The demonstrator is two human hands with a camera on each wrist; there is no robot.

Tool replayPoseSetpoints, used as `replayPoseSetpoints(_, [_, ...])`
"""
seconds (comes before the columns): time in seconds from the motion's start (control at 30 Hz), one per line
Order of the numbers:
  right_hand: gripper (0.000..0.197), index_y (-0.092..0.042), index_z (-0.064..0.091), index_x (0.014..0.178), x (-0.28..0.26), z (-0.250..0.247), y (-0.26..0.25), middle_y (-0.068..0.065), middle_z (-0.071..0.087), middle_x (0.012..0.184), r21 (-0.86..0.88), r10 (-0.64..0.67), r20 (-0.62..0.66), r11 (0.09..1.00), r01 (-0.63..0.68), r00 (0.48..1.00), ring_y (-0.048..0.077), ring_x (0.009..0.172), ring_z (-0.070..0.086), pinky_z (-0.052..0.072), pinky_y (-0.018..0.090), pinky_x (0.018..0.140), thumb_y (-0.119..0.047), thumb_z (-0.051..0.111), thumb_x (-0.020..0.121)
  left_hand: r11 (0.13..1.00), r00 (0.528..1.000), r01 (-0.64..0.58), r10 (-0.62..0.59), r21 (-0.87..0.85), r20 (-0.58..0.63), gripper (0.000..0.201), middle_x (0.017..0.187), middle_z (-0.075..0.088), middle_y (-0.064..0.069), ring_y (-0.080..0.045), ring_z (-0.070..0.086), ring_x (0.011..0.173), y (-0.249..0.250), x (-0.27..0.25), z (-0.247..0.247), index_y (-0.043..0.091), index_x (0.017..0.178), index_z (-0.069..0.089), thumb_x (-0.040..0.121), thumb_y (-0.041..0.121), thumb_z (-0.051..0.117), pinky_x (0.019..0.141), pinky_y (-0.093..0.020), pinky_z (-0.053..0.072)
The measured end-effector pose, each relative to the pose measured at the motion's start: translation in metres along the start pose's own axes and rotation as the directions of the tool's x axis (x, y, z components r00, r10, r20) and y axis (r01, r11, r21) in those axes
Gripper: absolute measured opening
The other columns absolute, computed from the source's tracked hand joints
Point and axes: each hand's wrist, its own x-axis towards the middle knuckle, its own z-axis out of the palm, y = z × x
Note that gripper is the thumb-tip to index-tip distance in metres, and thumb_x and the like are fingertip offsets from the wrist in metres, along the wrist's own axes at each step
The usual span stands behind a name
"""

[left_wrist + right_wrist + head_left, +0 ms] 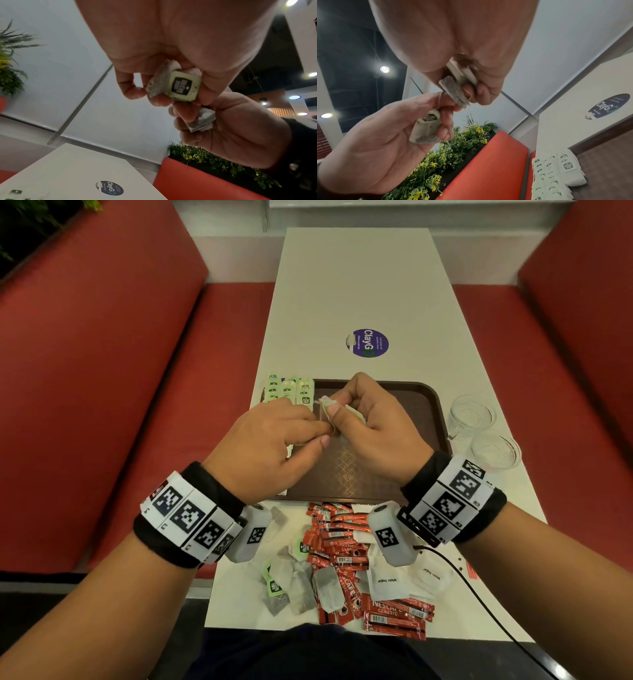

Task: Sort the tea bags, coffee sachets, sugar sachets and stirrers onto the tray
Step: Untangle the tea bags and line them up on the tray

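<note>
Above the tray (435,412), both hands pinching tea bags (tag lettering blurred, perhaps "McCafé"), "Nescafé Classic" sachets (394,609), "White Sugar" sachets (385,580) nearby

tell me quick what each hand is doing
Left hand: fingers pinch a tagged tea bag.
Right hand: fingers pinch another tea bag.

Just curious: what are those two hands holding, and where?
Each holds a tea bag: left hand pinches one tea bag by its pouch and tag, right hand another by its pouch.
</note>
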Motion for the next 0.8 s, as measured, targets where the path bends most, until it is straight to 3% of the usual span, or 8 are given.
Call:
replayPoseSetpoints(0.07, [0.012,-0.017,0.051,0.091,0.001,-0.002,-0.001,-0.004,0.070,0.084,-0.004,0.012,-0.009,1.000,-0.012,1.000,0.013,0.074,0.064,0.053,0.035,0.070,-0.025,0.055,0.099,0.999,1.000,0.020,-0.020,0.028,-0.016,0.018,0.089,0.070,0.002,-0.021,0.060,0.078,-0.001,0.000,0.001,0.012,0.098,0.077,0.095,0.018,0.061,0.073,-0.037,0.048])
replayPoseSetpoints(0.17, [0.014,-0.019,0.052,0.093,0.002,-0.004,0.001,0.008,0.073,0.096,0.008,0.012,0.034,1.000,-0.013,0.999,0.029,0.087,0.068,0.054,0.050,0.080,-0.032,0.052,0.098,0.992,0.994,0.098,-0.092,0.083,-0.063,0.016,0.089,0.071,0.005,-0.020,0.061,0.079,-0.005,-0.001,0.002,0.017,0.094,0.078,0.093,0.021,0.063,0.070,-0.032,0.047])
replayPoseSetpoints(0.27, [0.018,-0.012,0.055,0.098,0.000,-0.004,0.000,0.017,0.067,0.091,0.021,-0.019,0.086,1.000,0.017,0.996,0.022,0.077,0.062,0.050,0.043,0.073,-0.029,0.050,0.099,0.984,0.989,0.131,-0.122,0.117,-0.083,0.014,0.088,0.071,0.007,-0.018,0.060,0.079,-0.009,0.001,0.002,0.020,0.092,0.078,0.093,0.025,0.065,0.069,-0.033,0.049])
replayPoseSetpoints(0.4, [0.014,-0.011,0.054,0.096,-0.001,-0.004,-0.001,-0.005,0.058,0.078,0.028,-0.041,0.042,0.999,0.040,0.998,0.004,0.067,0.052,0.043,0.026,0.066,-0.024,0.052,0.099,0.990,0.993,0.084,-0.074,0.109,-0.092,0.013,0.084,0.070,0.008,-0.016,0.056,0.076,-0.005,0.004,0.000,0.021,0.086,0.079,0.091,0.027,0.068,0.069,-0.028,0.044])
replayPoseSetpoints(0.53, [0.012,-0.013,0.052,0.094,0.000,-0.003,-0.003,-0.006,0.056,0.079,0.058,-0.024,0.017,0.998,0.023,1.000,0.000,0.064,0.055,0.044,0.028,0.066,-0.024,0.051,0.099,0.990,0.996,0.086,-0.083,0.110,-0.039,0.017,0.082,0.069,0.008,-0.018,0.058,0.075,-0.001,0.005,0.003,0.022,0.084,0.078,0.091,0.031,0.065,0.067,-0.032,0.047])
replayPoseSetpoints(0.67, [0.017,-0.007,0.053,0.098,0.002,-0.007,-0.002,0.007,0.065,0.081,0.101,-0.028,0.085,0.995,0.019,0.996,0.014,0.068,0.066,0.055,0.039,0.070,-0.023,0.050,0.101,0.976,0.988,0.145,-0.135,0.161,-0.070,0.021,0.083,0.070,0.006,-0.019,0.061,0.077,-0.009,0.005,0.002,0.020,0.086,0.077,0.093,0.030,0.060,0.066,-0.037,0.051])
replayPoseSetpoints(0.73, [0.016,-0.010,0.052,0.098,0.002,-0.009,0.000,0.013,0.068,0.086,0.085,-0.024,0.115,0.996,0.014,0.993,0.024,0.071,0.067,0.057,0.049,0.073,-0.025,0.049,0.101,0.979,0.981,0.164,-0.149,0.119,-0.120,0.016,0.085,0.069,0.006,-0.013,0.061,0.077,-0.013,0.005,-0.004,0.018,0.092,0.076,0.096,0.025,0.062,0.069,-0.033,0.051])
replayPoseSetpoints(0.8, [0.014,-0.012,0.048,0.097,0.002,-0.011,0.002,0.014,0.071,0.097,0.063,-0.010,0.126,0.998,0.002,0.992,0.029,0.078,0.066,0.056,0.046,0.074,-0.024,0.047,0.103,0.974,0.966,0.227,-0.224,0.008,-0.130,0.017,0.083,0.067,0.007,-0.005,0.059,0.073,-0.015,0.004,-0.010,0.018,0.098,0.072,0.100,0.027,0.058,0.068,-0.027,0.048])
